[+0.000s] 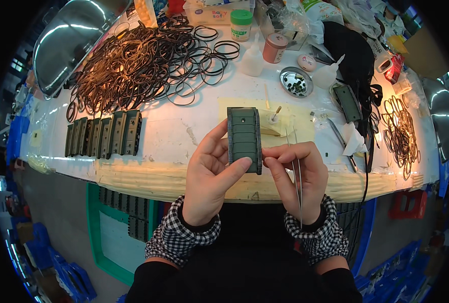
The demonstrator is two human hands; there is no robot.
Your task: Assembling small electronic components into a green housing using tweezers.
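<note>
My left hand (206,174) is closed round a green toy tank chassis (243,135), held upright over the near side of the table. Dark ridged strips run down both its long sides, and a small round hole or stud shows near its top. In my right hand (305,169) a pair of thin metal tweezers (298,189) lies between the fingers, tips pointing away from me. That hand's thumb and forefinger come together at the chassis's lower right edge; whether they pinch a small part there is hidden.
Several similar green chassis (103,134) stand in a row at left. Behind them lies a heap of dark rubber bands (133,60). A round metal dish (296,82) holds tiny dark parts. At right are a knife-like tool (337,134) and another chassis (347,103). A green crate (94,227) sits below the table.
</note>
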